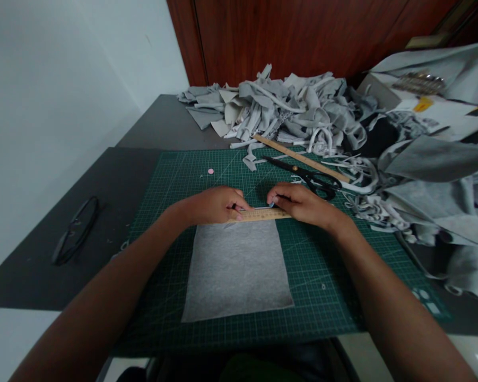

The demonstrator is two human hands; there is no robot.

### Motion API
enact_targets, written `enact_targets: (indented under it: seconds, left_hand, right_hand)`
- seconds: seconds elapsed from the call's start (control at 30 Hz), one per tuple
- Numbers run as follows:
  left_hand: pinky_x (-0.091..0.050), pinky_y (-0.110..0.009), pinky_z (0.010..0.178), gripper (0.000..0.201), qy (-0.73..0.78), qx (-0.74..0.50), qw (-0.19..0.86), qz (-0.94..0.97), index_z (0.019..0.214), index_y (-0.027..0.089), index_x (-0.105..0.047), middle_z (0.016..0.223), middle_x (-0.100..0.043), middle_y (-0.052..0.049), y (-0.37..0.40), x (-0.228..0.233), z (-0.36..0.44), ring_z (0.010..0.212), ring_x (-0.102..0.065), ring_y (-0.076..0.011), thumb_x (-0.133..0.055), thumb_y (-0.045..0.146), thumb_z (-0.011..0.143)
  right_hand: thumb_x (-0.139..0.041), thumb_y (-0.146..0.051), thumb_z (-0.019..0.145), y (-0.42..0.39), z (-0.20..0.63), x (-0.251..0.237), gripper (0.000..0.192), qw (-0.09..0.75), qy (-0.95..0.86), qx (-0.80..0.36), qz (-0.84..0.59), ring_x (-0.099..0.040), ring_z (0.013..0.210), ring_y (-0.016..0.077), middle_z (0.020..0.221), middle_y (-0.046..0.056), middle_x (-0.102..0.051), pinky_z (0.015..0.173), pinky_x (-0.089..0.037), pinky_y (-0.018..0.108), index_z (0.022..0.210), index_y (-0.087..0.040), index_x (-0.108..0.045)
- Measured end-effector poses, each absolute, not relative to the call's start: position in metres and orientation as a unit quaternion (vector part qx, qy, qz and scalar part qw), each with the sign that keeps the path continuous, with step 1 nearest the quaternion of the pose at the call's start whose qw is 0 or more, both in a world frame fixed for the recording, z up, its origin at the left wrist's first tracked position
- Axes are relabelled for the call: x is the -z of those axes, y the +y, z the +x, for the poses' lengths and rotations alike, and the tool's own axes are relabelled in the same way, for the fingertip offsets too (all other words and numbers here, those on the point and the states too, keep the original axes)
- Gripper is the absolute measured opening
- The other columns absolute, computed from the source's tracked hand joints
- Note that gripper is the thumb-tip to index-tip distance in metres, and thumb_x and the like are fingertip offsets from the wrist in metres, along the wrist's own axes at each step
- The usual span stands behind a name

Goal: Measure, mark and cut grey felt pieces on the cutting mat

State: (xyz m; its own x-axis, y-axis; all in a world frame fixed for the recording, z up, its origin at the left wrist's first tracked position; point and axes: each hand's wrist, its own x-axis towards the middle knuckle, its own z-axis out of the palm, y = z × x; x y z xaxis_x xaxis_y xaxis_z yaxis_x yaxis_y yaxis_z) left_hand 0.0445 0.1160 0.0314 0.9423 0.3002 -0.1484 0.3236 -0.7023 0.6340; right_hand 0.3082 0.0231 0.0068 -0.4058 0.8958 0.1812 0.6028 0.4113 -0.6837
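Left grip [218, 204] pressed on the ruler [260, 214], closure unclear; right grip [298, 200] pinched a blue piece [271, 205]; bare mat [318, 265] flanked grey cloth [239, 270], bodyward of both.

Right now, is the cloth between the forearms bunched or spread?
Spread: the gray cloth lies flat on the mat; whether doubled, cannot tell.

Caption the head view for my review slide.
Left hand on a straight wooden ruler across grey rectangular fabric on a green gridded mat; right hand pinches a small blue piece.
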Motion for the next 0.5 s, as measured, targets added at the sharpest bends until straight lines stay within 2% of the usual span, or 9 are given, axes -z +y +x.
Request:
enact_targets:
  seconds: [0.5]
  left_hand:
    - [-0.043,-0.024,0.074,0.032,0.164,0.012,0.350,0.922,0.120,0.022,-0.080,0.094,-0.069,-0.003,0.1170,-0.0293,0.0440,0.082,-0.062,-0.0143,-0.064,0.022,0.093]
  right_hand:
    - [-0.046,-0.018,0.102,0.0249,0.3051,-0.0043,0.023,0.257,-0.807,-0.267,-0.459,-0.063,0.089,0.0206,0.097,0.006,-0.069,0.083,-0.047,0.034,0.097,-0.021,-0.067]
